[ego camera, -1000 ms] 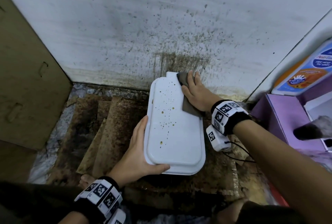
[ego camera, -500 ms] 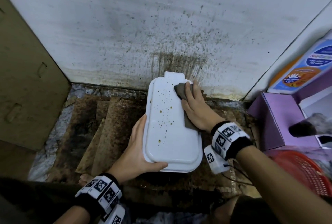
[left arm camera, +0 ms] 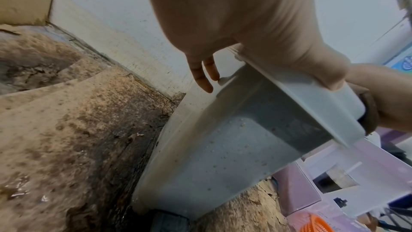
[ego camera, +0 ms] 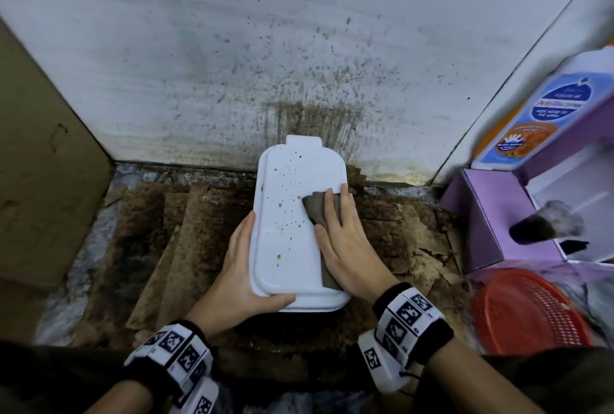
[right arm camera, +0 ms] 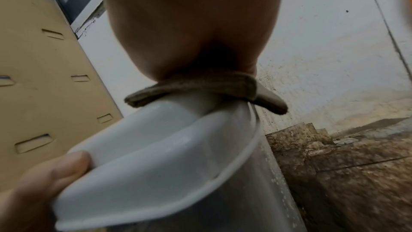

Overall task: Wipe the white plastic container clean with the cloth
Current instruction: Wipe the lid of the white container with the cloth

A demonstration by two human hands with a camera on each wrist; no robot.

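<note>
While the left hand [ego camera: 240, 284] steadies the white plastic container [ego camera: 292, 247] on the stained floor [ego camera: 186, 234], fingers straight along its side and thumb hooked over the near rim, the right hand [ego camera: 345, 244] presses the brown cloth [ego camera: 317, 211] flat on the lid with extended fingers.

Left hand [ego camera: 244, 275] grips with thumb curled over — right hand [ego camera: 345, 240] lies flat, fingers extended.

Head view looking steeply down from above at the container [ego camera: 299, 230]; wrist views close in from low left and near right, facing the far wall [ego camera: 299, 48], sharing the container.
</note>
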